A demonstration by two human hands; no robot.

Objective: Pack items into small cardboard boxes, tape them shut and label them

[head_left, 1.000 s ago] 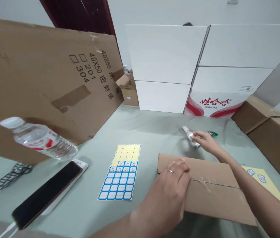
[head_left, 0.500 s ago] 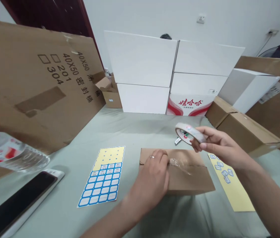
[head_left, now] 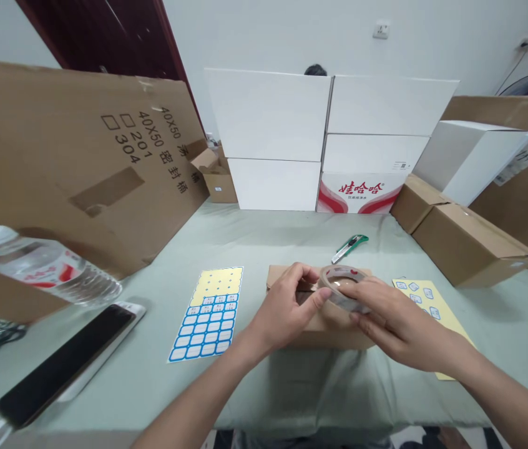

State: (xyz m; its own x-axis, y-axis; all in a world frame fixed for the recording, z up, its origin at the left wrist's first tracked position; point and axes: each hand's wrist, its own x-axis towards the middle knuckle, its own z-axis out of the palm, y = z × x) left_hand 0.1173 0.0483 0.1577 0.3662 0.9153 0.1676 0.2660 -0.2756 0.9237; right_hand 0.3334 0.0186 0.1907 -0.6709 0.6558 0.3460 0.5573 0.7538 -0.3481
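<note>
A roll of clear tape (head_left: 341, 272) is held above a small brown cardboard box (head_left: 329, 333). My right hand (head_left: 397, 318) grips the roll from the right, its fingers over the ring and the thumb below. At the left edge of the roll, the curled fingers and thumb of my left hand (head_left: 287, 305) close on it; whether they also pinch a loose tape end cannot be made out. Both hands hide much of the box top. Behind the box lies a green utility knife (head_left: 350, 247) with its blade end toward me.
Left of the box lies a blue-bordered label sheet (head_left: 205, 324); right, a yellow sheet (head_left: 432, 299) with a few labels. A water bottle (head_left: 58, 268) and a phone (head_left: 67, 362) are farther left. White cartons (head_left: 273, 118) and brown boxes (head_left: 474, 240) stand around the table.
My right hand has brought the tape roll down and left over the box. My left hand has lifted off the box top to the roll. The knife now shows fully.
</note>
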